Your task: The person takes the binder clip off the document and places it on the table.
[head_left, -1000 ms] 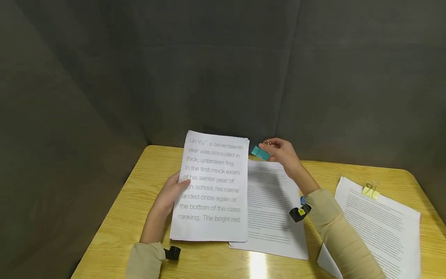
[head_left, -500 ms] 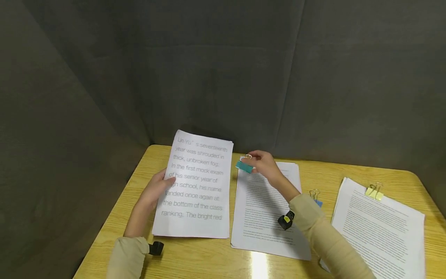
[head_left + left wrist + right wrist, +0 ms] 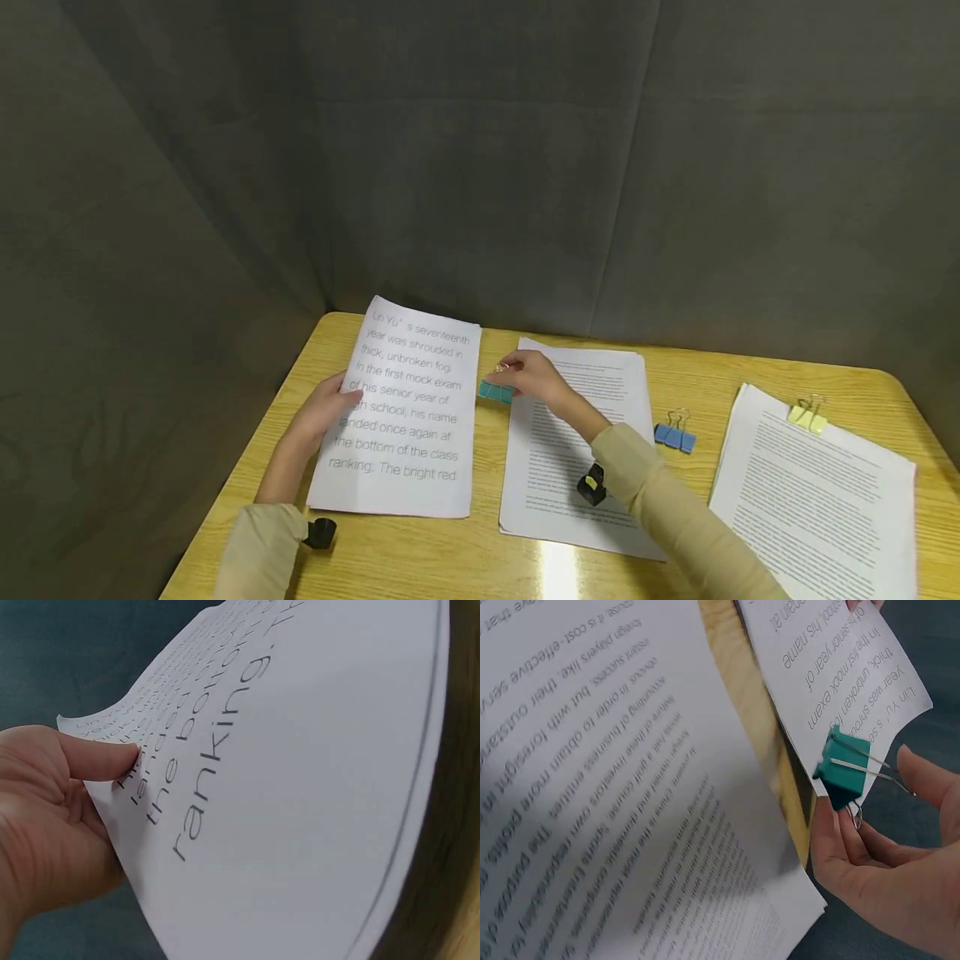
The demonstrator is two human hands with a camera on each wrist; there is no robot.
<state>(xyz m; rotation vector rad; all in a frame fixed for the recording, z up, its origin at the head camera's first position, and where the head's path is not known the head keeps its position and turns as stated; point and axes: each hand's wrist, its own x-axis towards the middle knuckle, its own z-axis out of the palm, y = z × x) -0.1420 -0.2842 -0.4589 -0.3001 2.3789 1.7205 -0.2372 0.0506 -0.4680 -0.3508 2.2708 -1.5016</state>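
Left grip point(image 3: 322, 412) pinches a white paper sheaf in large grey type point(image 3: 405, 400) around the middle of its left long edge, thumb flat on the front. That sheaf's long axis runs away from the person, the far end leaning slightly rightward and apparently raised; whether its near edge touches the pale wooden tabletop point(image 3: 405, 567), I cannot tell.

Just right of the sheaf, level with its middle, the right grip point(image 3: 528, 377) is narrow, holding a teal metal binder clip with wire handles point(image 3: 495, 392) between thumb and fingers. The clip's long body runs roughly parallel to the sheaf's far short edge, and the right hand is the nearer one to the sheaf's far right corner. Whether clip and paper touch, the views do not settle.

Farther right of the sheaf, a stack of white small-print pages point(image 3: 543, 492) lies partly beneath the right forearm. Beyond it rests a blue binder clip with wire handles point(image 3: 675, 438); rightmost from the sheaf, another small-print stack point(image 3: 813, 500) wears a yellow binder clip point(image 3: 807, 419) on its far edge. Behind the sheaf hangs a dark grey cloth backdrop point(image 3: 480, 150).
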